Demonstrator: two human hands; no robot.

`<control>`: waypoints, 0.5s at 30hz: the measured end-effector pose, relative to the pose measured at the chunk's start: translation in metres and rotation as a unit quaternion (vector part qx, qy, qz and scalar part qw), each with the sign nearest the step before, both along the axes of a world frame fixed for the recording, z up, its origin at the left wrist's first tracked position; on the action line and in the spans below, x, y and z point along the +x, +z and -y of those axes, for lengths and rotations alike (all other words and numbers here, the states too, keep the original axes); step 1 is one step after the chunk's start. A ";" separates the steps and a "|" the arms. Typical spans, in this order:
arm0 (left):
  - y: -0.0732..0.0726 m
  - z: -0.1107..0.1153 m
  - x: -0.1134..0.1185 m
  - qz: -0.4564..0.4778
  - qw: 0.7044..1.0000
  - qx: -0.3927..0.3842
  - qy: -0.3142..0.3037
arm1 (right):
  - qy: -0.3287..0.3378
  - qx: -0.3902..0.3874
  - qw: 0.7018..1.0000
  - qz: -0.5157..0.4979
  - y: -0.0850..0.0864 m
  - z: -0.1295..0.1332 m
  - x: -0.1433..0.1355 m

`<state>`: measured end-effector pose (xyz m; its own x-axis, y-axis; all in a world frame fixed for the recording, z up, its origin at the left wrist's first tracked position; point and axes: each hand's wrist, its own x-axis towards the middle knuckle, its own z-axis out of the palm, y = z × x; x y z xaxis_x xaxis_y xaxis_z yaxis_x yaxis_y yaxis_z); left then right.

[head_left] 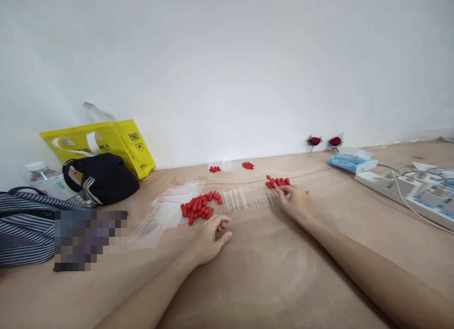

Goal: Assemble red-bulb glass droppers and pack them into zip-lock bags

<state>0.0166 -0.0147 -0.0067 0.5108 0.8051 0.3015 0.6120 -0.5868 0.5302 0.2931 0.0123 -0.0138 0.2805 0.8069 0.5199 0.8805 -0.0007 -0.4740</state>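
Observation:
My left hand (213, 239) rests just below a pile of small red bulb-like pieces (198, 207); its fingers are curled loosely and apart, with nothing between them. A row of thin clear sticks or tubes (245, 199) lies side by side in the middle of the table. At the right end of that row, my right hand (295, 203) has thumb and fingertips pinched together beside a small group of red pieces (283, 182). A thin clear item and a red piece seem to be at those fingertips, too small to tell exactly.
Clear plastic bags (172, 201) lie left of the pile; another bag (229, 166) with red pieces is near the wall. A yellow bag (117, 142), black cap (111, 177) and bottle (44, 177) stand left. A blue packet (351, 162) and power strip (400, 194) are right.

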 end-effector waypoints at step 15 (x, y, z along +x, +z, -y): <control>0.006 0.001 0.003 -0.022 0.999 -0.008 -0.023 | -0.129 -0.112 0.985 0.007 -0.006 -0.030 0.021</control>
